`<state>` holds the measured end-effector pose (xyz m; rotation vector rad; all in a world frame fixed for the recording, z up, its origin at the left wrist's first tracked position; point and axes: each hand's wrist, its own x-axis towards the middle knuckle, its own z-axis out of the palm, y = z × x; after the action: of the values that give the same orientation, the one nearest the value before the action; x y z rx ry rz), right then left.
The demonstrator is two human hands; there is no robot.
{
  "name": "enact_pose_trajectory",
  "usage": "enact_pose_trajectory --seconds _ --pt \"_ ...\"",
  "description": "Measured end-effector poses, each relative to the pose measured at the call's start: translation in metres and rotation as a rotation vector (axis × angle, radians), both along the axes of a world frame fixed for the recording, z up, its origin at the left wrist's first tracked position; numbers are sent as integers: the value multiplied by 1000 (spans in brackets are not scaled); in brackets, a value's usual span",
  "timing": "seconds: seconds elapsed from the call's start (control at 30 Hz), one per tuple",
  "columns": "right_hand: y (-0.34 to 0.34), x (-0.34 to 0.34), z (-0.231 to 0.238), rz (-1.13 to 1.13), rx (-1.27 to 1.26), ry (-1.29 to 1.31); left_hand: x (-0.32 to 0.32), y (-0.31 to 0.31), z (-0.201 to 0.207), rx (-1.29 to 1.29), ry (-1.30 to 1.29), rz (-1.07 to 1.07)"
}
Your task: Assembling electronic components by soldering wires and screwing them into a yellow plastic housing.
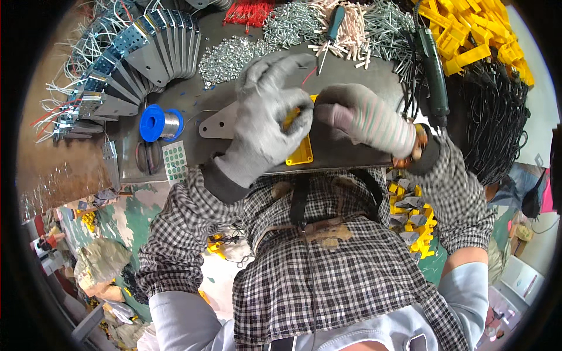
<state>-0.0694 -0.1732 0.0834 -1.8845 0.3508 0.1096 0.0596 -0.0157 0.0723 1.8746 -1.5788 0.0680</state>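
Observation:
My left hand (266, 114), in a grey glove, is over the near edge of the bench. Its thumb and forefinger close into a ring; whatever they pinch is hidden. A yellow plastic housing (300, 157) lies beneath it, partly covered, and yellow shows through the ring. Close by on the right, my right hand (366, 120), in a striped pale glove, has its fingers curled together near the left fingertips. I cannot make out what it grips. A grey metal plate with holes (213, 124) pokes out left of my left hand.
A blue solder spool (153, 123), scissors (147, 157) and a sticker sheet (174, 161) lie left. Stacked metal brackets (158, 52) curve behind. Screw and nut piles, a screwdriver (335, 24), yellow parts (468, 35), a dark power screwdriver (432, 70) and black cables (494, 123) line the back and right.

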Motion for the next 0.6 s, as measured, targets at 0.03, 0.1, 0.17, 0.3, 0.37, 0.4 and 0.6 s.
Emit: enact_pose_trajectory --seconds 0.03,0.1,0.17,0.3,0.37,0.4,0.6 --pt "6 -2 -1 -4 -364 -200 5 -1 -10 8 210 18" --pt "7 -4 -14 44 -910 -503 10 -8 -16 92 644 18" --pt "4 -4 -13 40 -769 -456 8 -11 -14 132 935 6" --pt "-7 5 -18 -183 234 -12 5 -7 -5 -159 -182 -184" --pt "-17 4 -14 81 58 18 1 -8 -5 -84 -107 -76" --pt "3 1 -5 -138 20 -47 1 -8 -5 -10 -32 35" --pt "-12 0 -3 -19 -220 -152 17 -18 -2 -64 -82 -215"
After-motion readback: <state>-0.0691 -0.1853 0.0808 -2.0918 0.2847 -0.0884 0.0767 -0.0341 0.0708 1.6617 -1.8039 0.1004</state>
